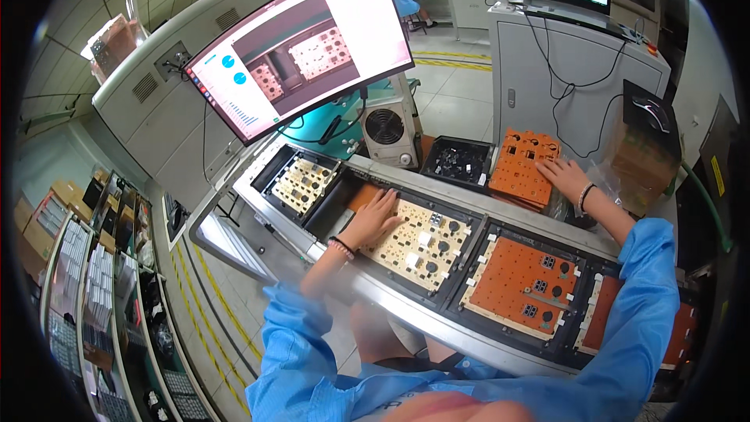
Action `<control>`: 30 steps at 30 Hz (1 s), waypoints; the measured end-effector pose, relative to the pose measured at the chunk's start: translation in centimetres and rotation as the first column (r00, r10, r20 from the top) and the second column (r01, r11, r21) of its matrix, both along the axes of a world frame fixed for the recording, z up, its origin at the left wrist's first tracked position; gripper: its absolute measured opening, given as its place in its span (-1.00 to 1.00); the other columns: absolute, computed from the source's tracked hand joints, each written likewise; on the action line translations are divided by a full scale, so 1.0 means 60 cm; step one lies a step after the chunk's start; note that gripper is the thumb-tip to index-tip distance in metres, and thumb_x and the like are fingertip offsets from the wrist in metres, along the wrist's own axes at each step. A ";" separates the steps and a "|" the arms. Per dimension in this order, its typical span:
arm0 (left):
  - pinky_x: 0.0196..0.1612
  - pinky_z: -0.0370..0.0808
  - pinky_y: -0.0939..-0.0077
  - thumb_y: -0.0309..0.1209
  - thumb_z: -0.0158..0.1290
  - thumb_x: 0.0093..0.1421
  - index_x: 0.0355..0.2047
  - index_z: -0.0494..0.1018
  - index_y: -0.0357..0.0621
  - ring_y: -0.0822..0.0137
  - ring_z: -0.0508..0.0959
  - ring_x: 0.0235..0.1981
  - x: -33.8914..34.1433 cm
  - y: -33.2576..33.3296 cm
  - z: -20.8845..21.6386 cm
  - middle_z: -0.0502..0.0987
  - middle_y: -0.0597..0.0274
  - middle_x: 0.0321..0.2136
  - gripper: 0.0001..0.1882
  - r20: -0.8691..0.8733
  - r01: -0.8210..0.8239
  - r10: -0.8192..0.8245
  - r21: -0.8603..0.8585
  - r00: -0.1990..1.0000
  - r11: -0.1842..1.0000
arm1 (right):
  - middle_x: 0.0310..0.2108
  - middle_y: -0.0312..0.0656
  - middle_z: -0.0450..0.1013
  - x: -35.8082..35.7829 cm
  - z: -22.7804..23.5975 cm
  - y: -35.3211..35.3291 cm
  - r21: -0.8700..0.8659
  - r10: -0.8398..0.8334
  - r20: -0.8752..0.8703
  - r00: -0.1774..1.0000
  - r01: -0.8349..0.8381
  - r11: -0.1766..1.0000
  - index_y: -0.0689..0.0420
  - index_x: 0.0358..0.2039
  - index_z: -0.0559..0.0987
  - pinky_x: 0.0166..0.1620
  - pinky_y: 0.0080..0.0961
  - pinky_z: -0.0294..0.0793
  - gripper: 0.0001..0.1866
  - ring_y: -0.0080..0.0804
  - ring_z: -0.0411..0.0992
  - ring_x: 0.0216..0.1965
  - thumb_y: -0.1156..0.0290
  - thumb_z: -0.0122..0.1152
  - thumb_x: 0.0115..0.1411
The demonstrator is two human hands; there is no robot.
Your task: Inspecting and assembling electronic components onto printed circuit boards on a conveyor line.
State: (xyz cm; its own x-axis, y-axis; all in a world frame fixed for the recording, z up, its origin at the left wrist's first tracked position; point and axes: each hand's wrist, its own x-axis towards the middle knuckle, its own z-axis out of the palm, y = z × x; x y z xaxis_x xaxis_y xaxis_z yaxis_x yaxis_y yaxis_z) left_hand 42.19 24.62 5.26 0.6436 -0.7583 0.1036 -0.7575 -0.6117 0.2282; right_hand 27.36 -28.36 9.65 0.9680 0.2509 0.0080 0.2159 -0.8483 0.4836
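Note:
My left hand (373,221) lies with its fingers stretched out over the left end of a cream circuit board (406,254), which sits in a black frame on the conveyor. At the right, my right hand (564,175) rests its outstretched fingers on the right edge of a stack of orange circuit boards (517,170) behind the conveyor. Neither hand is closed round anything. To the right of the cream board, an orange circuit board (512,280) lies in its own frame. Another cream circuit board (303,185) is in a frame at the far left.
A black tray (447,181) of small dark parts stands beside the orange stack. Behind the conveyor are a fan unit (385,129) and a large tilted monitor (215,86). A cardboard box (642,164) carries a mouse (651,115). Loaded shelves (101,297) line the left.

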 end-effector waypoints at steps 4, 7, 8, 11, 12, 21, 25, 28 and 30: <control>0.34 0.24 0.17 0.02 -0.07 0.37 0.39 0.10 -0.23 -0.04 0.11 0.42 0.004 0.020 -0.003 0.20 -0.05 0.37 -0.24 0.029 0.001 -0.002 0.039 1.000 0.999 | 0.32 -0.21 0.23 0.022 -0.012 -0.003 0.044 0.110 0.036 0.993 -0.111 0.993 -0.06 0.46 0.04 0.16 -0.19 0.32 -0.24 -0.23 0.26 0.25 0.44 0.05 0.28; 0.30 0.28 0.16 0.03 -0.09 0.38 0.36 0.15 -0.26 -0.04 0.16 0.40 -0.006 0.012 0.011 0.25 -0.07 0.34 -0.26 0.049 0.020 -0.022 0.043 0.999 0.999 | 0.31 -0.22 0.24 0.040 -0.023 -0.007 0.007 0.144 0.054 0.988 -0.144 0.989 -0.07 0.45 0.06 0.17 -0.22 0.31 -0.26 -0.23 0.28 0.22 0.42 0.03 0.29; 0.28 0.30 0.16 0.05 -0.10 0.37 0.34 0.19 -0.26 -0.03 0.21 0.38 -0.016 0.007 0.021 0.27 -0.08 0.32 -0.27 0.126 0.000 -0.014 0.113 0.992 0.994 | 0.31 -0.22 0.24 0.050 -0.020 -0.003 0.011 0.154 0.054 0.987 -0.154 0.988 -0.07 0.45 0.06 0.17 -0.22 0.31 -0.26 -0.23 0.28 0.22 0.42 0.03 0.29; 0.23 0.34 0.15 0.07 -0.12 0.37 0.31 0.23 -0.27 -0.01 0.28 0.34 -0.023 -0.025 0.038 0.31 -0.11 0.29 -0.28 0.228 -0.019 -0.042 0.260 0.973 0.966 | 0.29 -0.22 0.26 0.067 -0.010 0.000 -0.006 0.153 0.028 0.988 -0.152 0.988 -0.08 0.44 0.09 0.18 -0.23 0.30 -0.28 -0.21 0.30 0.19 0.42 0.03 0.29; 0.21 0.35 0.16 0.08 -0.13 0.37 0.30 0.24 -0.27 0.00 0.30 0.32 -0.023 -0.031 0.045 0.32 -0.12 0.27 -0.27 0.262 -0.023 -0.068 0.329 0.963 0.944 | 0.26 -0.22 0.28 0.072 -0.010 -0.002 -0.030 0.144 0.035 0.989 -0.143 0.989 -0.08 0.44 0.10 0.18 -0.23 0.30 -0.29 -0.21 0.31 0.17 0.42 0.03 0.29; 0.36 0.20 0.14 -0.01 -0.13 0.40 0.41 0.04 -0.27 -0.14 0.12 0.40 -0.076 0.064 0.012 0.13 -0.10 0.39 -0.25 0.056 0.012 -0.017 0.079 0.998 0.997 | 0.14 -0.25 0.38 0.064 -0.003 -0.006 -0.010 0.136 0.053 0.989 -0.136 0.991 -0.03 0.38 0.22 0.18 -0.27 0.27 -0.37 -0.28 0.34 0.11 0.43 0.00 0.28; 0.35 0.22 0.16 -0.01 -0.13 0.41 0.40 0.08 -0.23 -0.09 0.16 0.39 -0.076 0.073 0.024 0.18 -0.08 0.37 -0.28 0.041 0.041 -0.044 0.084 0.998 0.996 | 0.17 -0.25 0.36 0.043 0.002 -0.012 -0.042 0.157 0.084 0.984 -0.154 0.987 0.02 0.34 0.26 0.20 -0.32 0.22 -0.42 -0.32 0.32 0.14 0.42 -0.03 0.28; 0.29 0.28 0.18 -0.04 -0.11 0.40 0.38 0.13 -0.24 -0.04 0.22 0.36 -0.081 0.059 0.042 0.24 -0.08 0.34 -0.31 0.047 0.053 -0.057 0.091 0.997 0.994 | 0.19 -0.25 0.35 0.045 -0.008 -0.015 -0.032 0.147 0.092 0.985 -0.145 0.989 0.03 0.33 0.27 0.20 -0.33 0.22 -0.42 -0.32 0.31 0.16 0.42 -0.03 0.28; 0.25 0.32 0.18 -0.06 -0.09 0.38 0.38 0.13 -0.24 -0.04 0.22 0.36 -0.089 0.051 0.048 0.23 -0.06 0.35 -0.30 0.081 0.017 -0.033 0.181 0.996 0.983 | 0.19 -0.25 0.34 0.049 -0.009 -0.014 -0.014 0.135 0.083 0.987 -0.134 0.991 0.03 0.33 0.27 0.20 -0.33 0.22 -0.42 -0.32 0.30 0.16 0.43 -0.02 0.28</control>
